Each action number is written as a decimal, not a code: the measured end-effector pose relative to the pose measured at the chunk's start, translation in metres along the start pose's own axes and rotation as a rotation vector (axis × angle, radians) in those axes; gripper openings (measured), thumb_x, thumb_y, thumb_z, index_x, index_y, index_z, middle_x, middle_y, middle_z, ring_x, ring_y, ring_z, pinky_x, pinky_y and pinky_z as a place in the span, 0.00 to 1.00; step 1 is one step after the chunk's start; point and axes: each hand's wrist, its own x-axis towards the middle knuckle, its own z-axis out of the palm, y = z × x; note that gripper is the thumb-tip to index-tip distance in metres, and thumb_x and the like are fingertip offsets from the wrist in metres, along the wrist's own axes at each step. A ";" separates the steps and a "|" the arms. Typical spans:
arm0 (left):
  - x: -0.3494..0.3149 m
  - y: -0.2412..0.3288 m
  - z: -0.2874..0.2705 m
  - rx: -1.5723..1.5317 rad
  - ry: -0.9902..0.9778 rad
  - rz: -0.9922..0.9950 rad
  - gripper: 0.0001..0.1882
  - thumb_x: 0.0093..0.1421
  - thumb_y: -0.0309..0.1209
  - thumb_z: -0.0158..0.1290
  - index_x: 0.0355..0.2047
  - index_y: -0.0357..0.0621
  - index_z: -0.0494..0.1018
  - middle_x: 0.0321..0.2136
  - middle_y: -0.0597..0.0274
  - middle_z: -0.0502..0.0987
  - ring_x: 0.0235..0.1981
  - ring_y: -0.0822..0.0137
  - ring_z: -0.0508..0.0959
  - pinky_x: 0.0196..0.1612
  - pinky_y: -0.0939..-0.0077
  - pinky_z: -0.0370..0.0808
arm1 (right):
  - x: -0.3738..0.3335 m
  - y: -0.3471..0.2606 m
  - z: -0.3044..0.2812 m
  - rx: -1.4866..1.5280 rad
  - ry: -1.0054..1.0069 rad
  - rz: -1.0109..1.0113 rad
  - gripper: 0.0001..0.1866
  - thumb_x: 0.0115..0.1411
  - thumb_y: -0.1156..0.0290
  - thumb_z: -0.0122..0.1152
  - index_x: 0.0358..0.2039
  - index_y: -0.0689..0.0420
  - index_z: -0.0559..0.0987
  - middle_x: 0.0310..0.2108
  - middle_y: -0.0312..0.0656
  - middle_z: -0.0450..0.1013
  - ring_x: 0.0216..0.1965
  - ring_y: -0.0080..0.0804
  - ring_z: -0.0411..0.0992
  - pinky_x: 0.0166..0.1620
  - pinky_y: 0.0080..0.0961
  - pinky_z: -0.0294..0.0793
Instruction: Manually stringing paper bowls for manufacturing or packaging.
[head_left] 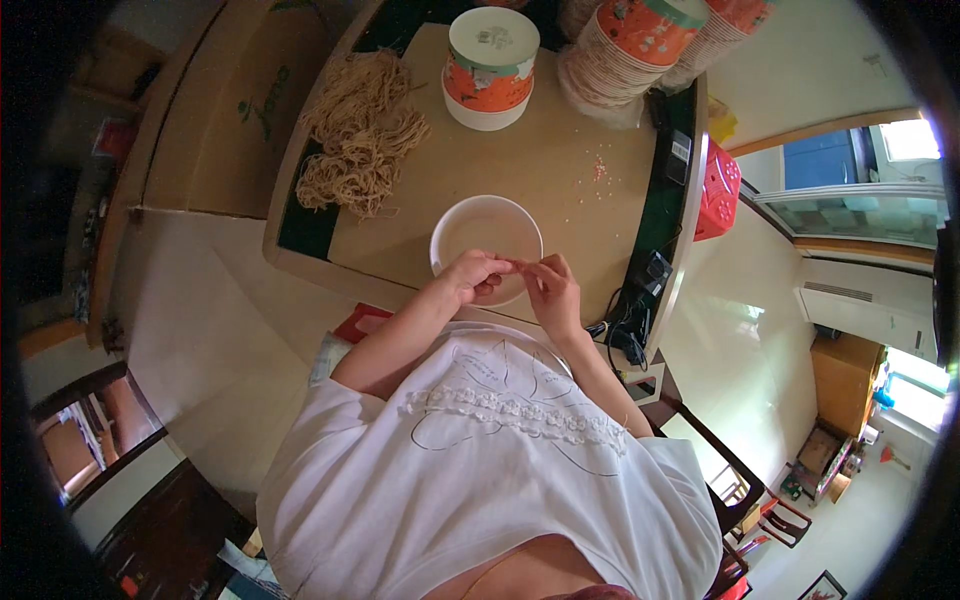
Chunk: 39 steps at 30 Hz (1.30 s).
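A white bowl (487, 212) stands at the near side of the table. Over its near rim my left hand (478, 274) and my right hand (552, 288) meet, their fingertips pinched close together. Whatever lies between the fingers is too small to make out. Beyond the bowl, an upside-down stack of paper bowls (487, 85) with an orange and green print rests on the brown board (400, 235). To the left lies a loose heap of beige strings (365, 135). Small pale and pink bits (598, 172) are scattered on the board to the right.
Plastic-wrapped stacks of paper bowls (615, 60) stand at the far right. Black cables (630, 325) and a small black device (655, 270) lie along the right table edge. A red stool (718, 190) is beside the table; a large cardboard box (225, 110) stands at left.
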 end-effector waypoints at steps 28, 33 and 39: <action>-0.006 -0.003 0.006 0.454 0.093 0.233 0.08 0.58 0.35 0.53 0.28 0.45 0.77 0.22 0.73 0.75 0.17 0.83 0.65 0.17 0.88 0.59 | 0.003 0.006 -0.002 0.122 -0.114 0.241 0.04 0.48 0.75 0.63 0.27 0.58 0.78 0.21 0.40 0.66 0.22 0.28 0.64 0.27 0.23 0.65; -0.006 0.001 0.007 0.519 0.138 0.232 0.07 0.56 0.34 0.55 0.28 0.45 0.78 0.19 0.74 0.72 0.16 0.83 0.65 0.16 0.88 0.59 | 0.001 0.005 -0.002 0.102 -0.111 0.233 0.04 0.48 0.76 0.62 0.27 0.57 0.78 0.21 0.40 0.66 0.22 0.29 0.65 0.27 0.24 0.67; -0.006 0.001 0.005 0.567 0.150 0.219 0.07 0.53 0.33 0.58 0.28 0.44 0.79 0.17 0.73 0.72 0.16 0.82 0.66 0.17 0.87 0.60 | 0.002 0.004 -0.002 0.077 -0.112 0.209 0.04 0.49 0.76 0.62 0.27 0.57 0.78 0.23 0.41 0.68 0.23 0.31 0.67 0.28 0.26 0.68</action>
